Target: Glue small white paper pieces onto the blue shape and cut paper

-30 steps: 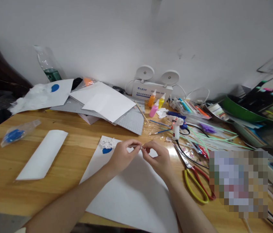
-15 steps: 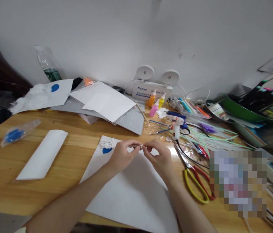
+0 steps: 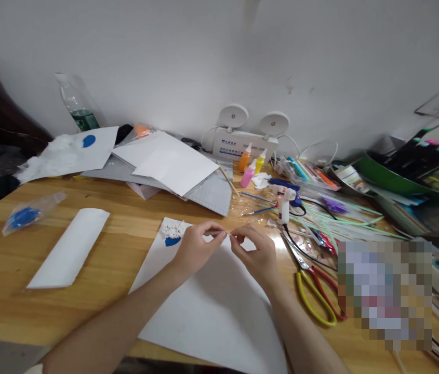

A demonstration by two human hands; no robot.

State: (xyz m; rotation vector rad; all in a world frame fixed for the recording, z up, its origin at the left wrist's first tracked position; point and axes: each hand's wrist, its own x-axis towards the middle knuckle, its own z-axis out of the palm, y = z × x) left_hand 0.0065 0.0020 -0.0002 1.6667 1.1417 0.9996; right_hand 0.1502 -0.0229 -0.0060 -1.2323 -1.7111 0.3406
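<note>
Over a large white sheet of paper (image 3: pixel 211 311), my left hand (image 3: pixel 199 246) and my right hand (image 3: pixel 256 249) meet with their fingertips nearly touching. Each is closed in a pinch, thumb against fingers. A tiny pale bit shows between the fingertips, too small to name. To the left of my left hand, at the sheet's far corner, lies a clump of white crumbly material with dark specks (image 3: pixel 173 229), beside a flat blue patch (image 3: pixel 172 241).
Scissors (image 3: pixel 303 267) with yellow and red handles lie right of the sheet, near a white glue gun (image 3: pixel 282 205). A folded white paper (image 3: pixel 69 249) and a bag of blue material (image 3: pixel 24 215) lie left. Small paint bottles (image 3: pixel 247 174) stand behind.
My fingertips have shifted very slightly, and less of the pale bit shows between them. Both hands otherwise keep their place over the sheet.
</note>
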